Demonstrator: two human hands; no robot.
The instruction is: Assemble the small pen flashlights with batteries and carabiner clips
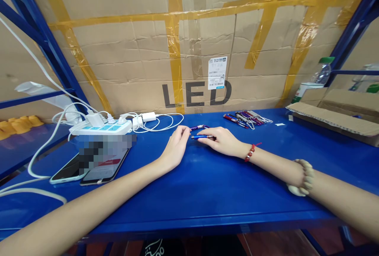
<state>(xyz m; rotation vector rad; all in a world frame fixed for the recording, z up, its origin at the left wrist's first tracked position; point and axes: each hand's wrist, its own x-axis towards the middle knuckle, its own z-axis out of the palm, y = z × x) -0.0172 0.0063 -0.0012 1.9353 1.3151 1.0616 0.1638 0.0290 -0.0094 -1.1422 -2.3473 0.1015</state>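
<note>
My right hand (222, 141) is closed around a slim blue keychain flashlight (201, 137), its left end pointing toward my other hand. Just behind it is a purple keychain flashlight (196, 128) with a clip at its right end. My left hand (175, 147) has its fingertips pinched together at the left end of the purple one. Both hands are low over the blue shelf top (204, 189). Further back to the right lies a group of several similar flashlights (245, 118) in red, blue and silver, with metal carabiners.
A white power strip (102, 128) with plugs and cables stands at the back left. Two phones, one a dark phone (103, 169), lie in front of it. An open cardboard box (334, 118) and a green-capped bottle (315, 76) are at right. A large taped carton (142, 58) forms the back.
</note>
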